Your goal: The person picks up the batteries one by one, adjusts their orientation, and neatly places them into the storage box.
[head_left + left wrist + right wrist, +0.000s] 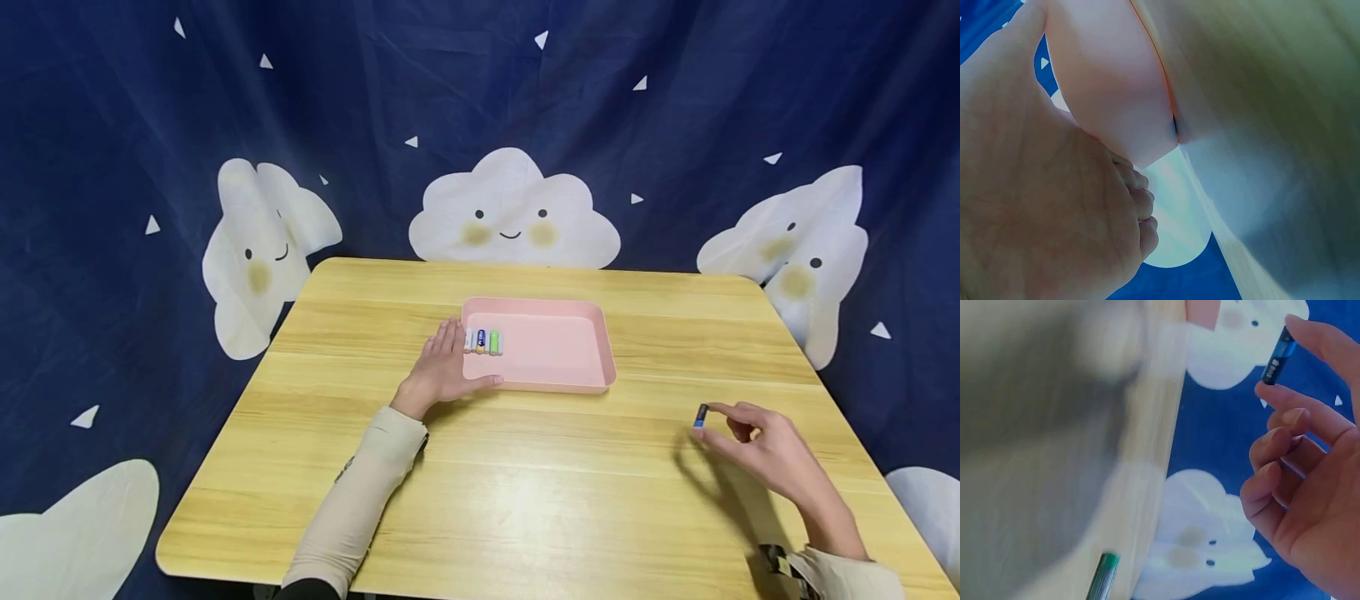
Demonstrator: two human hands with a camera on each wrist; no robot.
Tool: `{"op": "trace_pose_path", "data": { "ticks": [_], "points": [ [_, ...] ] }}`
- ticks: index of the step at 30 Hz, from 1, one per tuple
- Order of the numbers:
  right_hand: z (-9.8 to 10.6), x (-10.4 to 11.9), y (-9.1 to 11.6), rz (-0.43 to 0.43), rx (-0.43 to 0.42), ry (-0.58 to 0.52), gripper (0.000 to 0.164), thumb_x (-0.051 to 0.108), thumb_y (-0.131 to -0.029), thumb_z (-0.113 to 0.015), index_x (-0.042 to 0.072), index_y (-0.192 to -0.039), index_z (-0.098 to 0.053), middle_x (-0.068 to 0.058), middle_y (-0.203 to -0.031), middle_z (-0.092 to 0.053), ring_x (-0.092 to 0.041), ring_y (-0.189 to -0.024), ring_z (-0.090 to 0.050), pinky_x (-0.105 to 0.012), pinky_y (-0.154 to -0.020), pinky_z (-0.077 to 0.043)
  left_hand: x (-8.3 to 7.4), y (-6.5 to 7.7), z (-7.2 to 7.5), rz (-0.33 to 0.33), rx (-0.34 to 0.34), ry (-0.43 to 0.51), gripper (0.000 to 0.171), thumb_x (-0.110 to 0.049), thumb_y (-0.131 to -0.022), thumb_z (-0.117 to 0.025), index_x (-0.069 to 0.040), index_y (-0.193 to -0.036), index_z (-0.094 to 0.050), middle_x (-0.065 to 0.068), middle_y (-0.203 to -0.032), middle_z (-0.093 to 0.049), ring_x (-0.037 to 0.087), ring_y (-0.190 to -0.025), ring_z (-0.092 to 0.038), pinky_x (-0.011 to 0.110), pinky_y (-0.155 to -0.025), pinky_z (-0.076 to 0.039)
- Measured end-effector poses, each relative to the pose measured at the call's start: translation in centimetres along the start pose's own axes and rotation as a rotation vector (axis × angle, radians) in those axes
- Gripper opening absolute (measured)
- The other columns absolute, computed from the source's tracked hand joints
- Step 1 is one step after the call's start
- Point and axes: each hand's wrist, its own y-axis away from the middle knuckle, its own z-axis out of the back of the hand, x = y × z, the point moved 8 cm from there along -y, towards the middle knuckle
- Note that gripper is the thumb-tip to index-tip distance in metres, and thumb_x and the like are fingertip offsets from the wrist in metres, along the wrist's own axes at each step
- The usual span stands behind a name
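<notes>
A pink tray sits on the wooden table, with several small batteries side by side at its left end, among them a blue one and a green one. My left hand rests against the tray's left side, fingers straight and thumb along the near rim. In the left wrist view the tray's outer wall lies beside the palm. Over the right part of the table, my right hand pinches a blue and black battery by its two ends between thumb and index finger.
In the right wrist view a green cylinder, like a battery, lies on the table near the lower edge. The wooden table has rounded corners. Behind it hangs a dark blue curtain with white clouds and triangles.
</notes>
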Motion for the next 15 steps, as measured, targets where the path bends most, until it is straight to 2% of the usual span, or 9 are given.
{"op": "trace_pose_path", "data": {
  "ticks": [8, 15],
  "points": [
    [-1.7, 1.9, -2.7, 0.036, 0.04, -0.087, 0.035, 0.018, -0.085, -0.086, 0.005, -0.117, -0.078, 0.002, -0.065, -0.04, -0.001, -0.058, -0.035, -0.025, -0.048, -0.029, -0.1, 0.1, 0.0, 0.003, 0.01, 0.002, 0.129, -0.084, -0.084, -0.054, 0.001, -0.165, -0.001, 0.019, -0.175, 0.005, 0.033, -0.164, 0.001, 0.051, -0.134, -0.01],
    [-3.2, 2.9, -5.2, -0.009, 0.088, -0.148, 0.037, 0.026, -0.089, -0.083, 0.009, -0.122, -0.077, 0.006, -0.065, -0.034, -0.002, -0.058, -0.031, -0.029, -0.049, -0.028, -0.1, 0.1, 0.1, 0.004, 0.006, 0.007, 0.129, -0.083, -0.085, -0.055, 0.001, -0.165, 0.0, 0.019, -0.175, 0.005, 0.034, -0.164, 0.001, 0.051, -0.134, -0.01]
  ]
}}
